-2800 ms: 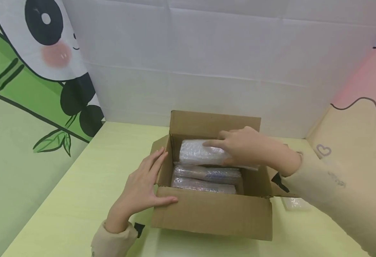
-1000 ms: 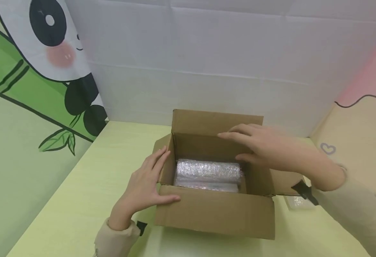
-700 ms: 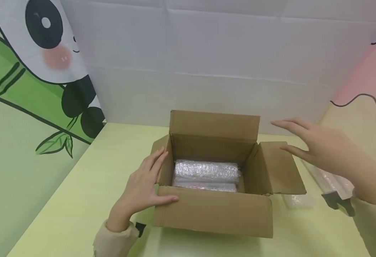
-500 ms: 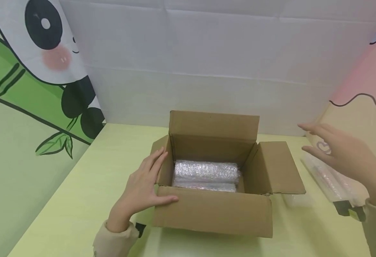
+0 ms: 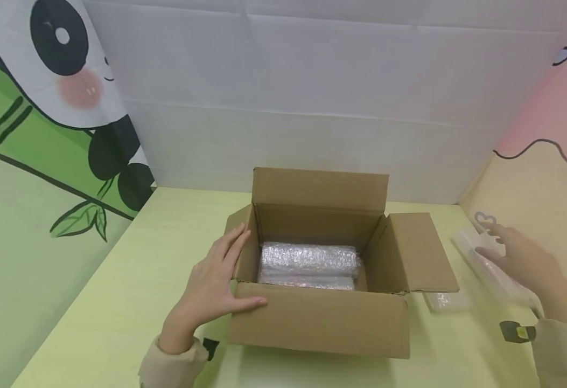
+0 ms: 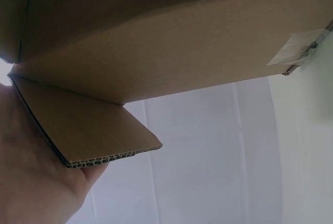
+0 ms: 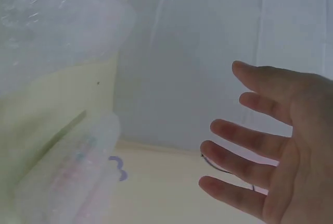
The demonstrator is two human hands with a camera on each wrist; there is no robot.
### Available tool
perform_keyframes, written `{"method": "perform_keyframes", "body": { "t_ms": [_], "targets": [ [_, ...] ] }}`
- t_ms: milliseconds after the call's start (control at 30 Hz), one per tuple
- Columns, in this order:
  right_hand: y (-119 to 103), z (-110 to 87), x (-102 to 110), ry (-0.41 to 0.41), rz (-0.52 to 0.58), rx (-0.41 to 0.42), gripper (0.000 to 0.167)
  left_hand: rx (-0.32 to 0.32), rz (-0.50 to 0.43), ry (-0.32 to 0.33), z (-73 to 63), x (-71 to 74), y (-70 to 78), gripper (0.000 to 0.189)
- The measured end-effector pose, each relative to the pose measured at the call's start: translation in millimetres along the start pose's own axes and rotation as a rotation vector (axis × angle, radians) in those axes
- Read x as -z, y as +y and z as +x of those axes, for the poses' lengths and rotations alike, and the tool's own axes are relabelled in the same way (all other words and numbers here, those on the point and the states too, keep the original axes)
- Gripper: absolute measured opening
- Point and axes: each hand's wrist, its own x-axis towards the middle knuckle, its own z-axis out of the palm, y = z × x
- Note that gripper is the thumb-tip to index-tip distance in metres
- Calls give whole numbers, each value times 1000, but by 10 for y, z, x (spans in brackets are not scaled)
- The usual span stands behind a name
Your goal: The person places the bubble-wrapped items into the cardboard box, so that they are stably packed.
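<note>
An opened cardboard box (image 5: 319, 323) stands in the middle of the table, its flaps folded out. Inside lie bubble-wrapped packages (image 5: 309, 260), one behind another. My left hand (image 5: 210, 283) rests over the box's left flap, fingers extended along it and thumb on the front flap. In the left wrist view, that flap (image 6: 88, 122) covers part of the palm. My right hand (image 5: 525, 258) is at the right, over more wrapped packages (image 5: 489, 269). Its fingers are spread with nothing between them, as the right wrist view shows beside a clear-wrapped package (image 7: 73, 172).
Another small wrapped package (image 5: 445, 300) lies partly under the box's right flap (image 5: 424, 250). A white cloth wall (image 5: 322, 97) rises behind the yellow table (image 5: 118, 302). Printed panels flank it: a panda (image 5: 70, 59) at left, a pink one (image 5: 554, 108) at right.
The right hand has let go of a wrapped package, now lying in the box, then moved right and down over the packages outside. The left hand has stayed on the box.
</note>
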Motion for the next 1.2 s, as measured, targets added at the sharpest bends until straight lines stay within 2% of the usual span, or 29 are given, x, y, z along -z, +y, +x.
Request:
{"method": "perform_keyframes", "body": {
  "t_ms": [300, 600, 900, 1200],
  "targets": [
    [480, 19, -435, -106, 33, -111, 71, -3, 2, 12, -11, -11, -3, 118],
    [744, 43, -686, -222, 108, -204, 79, -10, 3, 22, -13, -17, -11, 118],
    [765, 62, -739, -180, 11, -300, 74, -6, 1, 17, -5, -34, -24, 118],
    [737, 43, -752, -111, -20, -260, 70, -12, -3, 26, -7, -49, -28, 119]
  ]
}}
